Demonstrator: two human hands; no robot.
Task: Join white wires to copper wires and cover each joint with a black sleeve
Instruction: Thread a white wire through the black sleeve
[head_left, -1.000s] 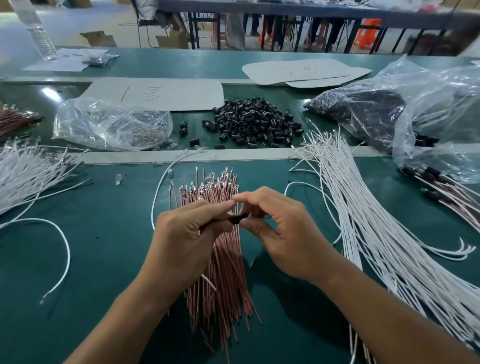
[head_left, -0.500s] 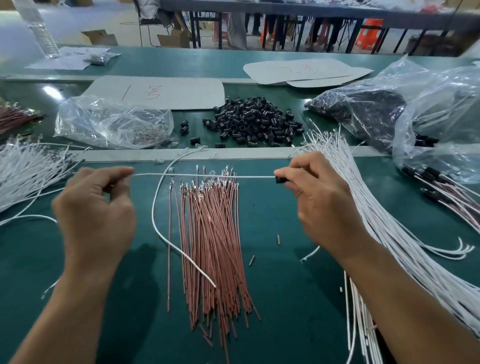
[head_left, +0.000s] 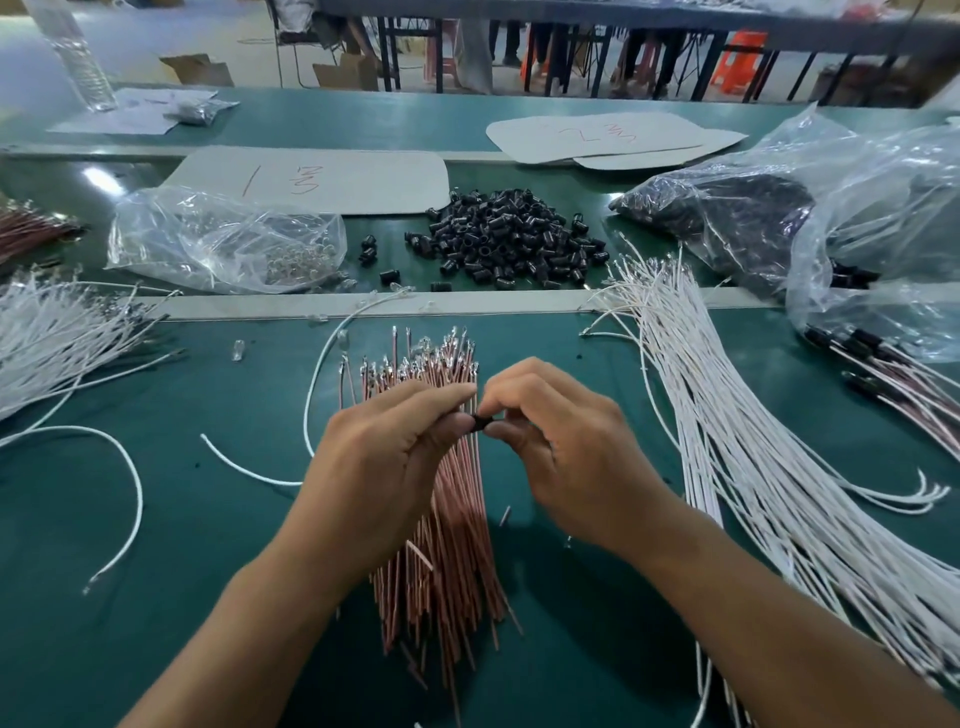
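Hands meet at mid-frame over the copper wire bundle (head_left: 452, 561). Left hand (head_left: 384, 467): thumb and forefinger pinch one end of a black sleeve (head_left: 480, 422). Right hand (head_left: 566, 452): pinches the other end, other fingers curled. Wire inside the sleeve is hidden by fingertips. The bundle lies on the green table (head_left: 156, 545), running 12 to 6 o'clock under the hands. White wire bundle (head_left: 753, 441) at 3 o'clock. Loose sleeve pile (head_left: 509, 239) at 12. Clear bag (head_left: 223, 244) at 10.

Above the copper wire bundle (head_left: 447, 582), only a sliver of a black sleeve (head_left: 479, 422) shows between the left hand (head_left: 379, 467) and right hand (head_left: 571, 457), which cover the bundle's middle. Right of it, white wires (head_left: 753, 467) run off frame.
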